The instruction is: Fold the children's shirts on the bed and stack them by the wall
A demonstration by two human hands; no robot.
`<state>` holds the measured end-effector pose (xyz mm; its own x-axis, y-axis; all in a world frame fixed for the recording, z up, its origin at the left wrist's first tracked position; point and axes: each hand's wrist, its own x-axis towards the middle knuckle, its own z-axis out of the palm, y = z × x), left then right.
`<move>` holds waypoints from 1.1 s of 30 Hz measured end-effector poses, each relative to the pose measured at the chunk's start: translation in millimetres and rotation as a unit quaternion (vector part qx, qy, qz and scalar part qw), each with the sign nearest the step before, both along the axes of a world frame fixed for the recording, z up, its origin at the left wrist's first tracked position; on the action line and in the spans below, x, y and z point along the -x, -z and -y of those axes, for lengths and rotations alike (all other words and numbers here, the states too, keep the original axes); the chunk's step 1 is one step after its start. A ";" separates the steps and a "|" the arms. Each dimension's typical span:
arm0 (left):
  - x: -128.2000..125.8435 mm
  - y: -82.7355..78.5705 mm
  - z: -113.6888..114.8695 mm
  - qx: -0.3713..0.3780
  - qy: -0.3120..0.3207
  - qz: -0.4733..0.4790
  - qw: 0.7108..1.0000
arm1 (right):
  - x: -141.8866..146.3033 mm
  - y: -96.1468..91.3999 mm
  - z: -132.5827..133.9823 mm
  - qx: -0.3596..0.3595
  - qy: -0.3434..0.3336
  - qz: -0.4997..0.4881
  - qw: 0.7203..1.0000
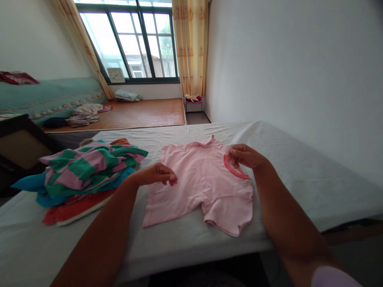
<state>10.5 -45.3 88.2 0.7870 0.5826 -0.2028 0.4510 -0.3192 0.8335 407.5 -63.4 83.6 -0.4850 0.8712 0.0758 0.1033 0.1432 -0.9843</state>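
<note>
A bed under a white sheet fills the near half of the room and runs to the bare wall on the right. At the far end a wide dark-framed window hangs between yellow curtains. On the left of the sheet sits a loose pile of clothes: a green-and-pink striped piece on top, blue and red ones beneath it. Just right of the pile, close to the near edge, a pink T-shirt lies flat and sideways, its neck to the right and its hem to the left. One short sleeve points toward the near edge of the bed, the other toward the far side. The person's two hands are well apart, one at each end of the garment. The left hand has its fingers curled together on the hem edge. The right hand has its fingertips gathered on the fabric at the darker pink collar. Smallest of all, a square clock leans on the far windowsill.
</note>
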 end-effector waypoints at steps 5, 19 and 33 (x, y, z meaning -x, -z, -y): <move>22.9 41.2 -38.2 -0.256 -0.325 -0.043 0.910 | -13.4 32.7 -34.8 -0.120 0.364 0.262 0.886; 3.4 70.3 -65.7 -0.388 -0.330 -0.145 0.848 | -10.5 76.0 -63.0 -0.131 0.403 0.394 0.816; 18.7 81.2 -71.6 -0.419 -0.332 -0.091 0.840 | 0.7 65.9 -54.6 -0.240 0.442 0.340 0.795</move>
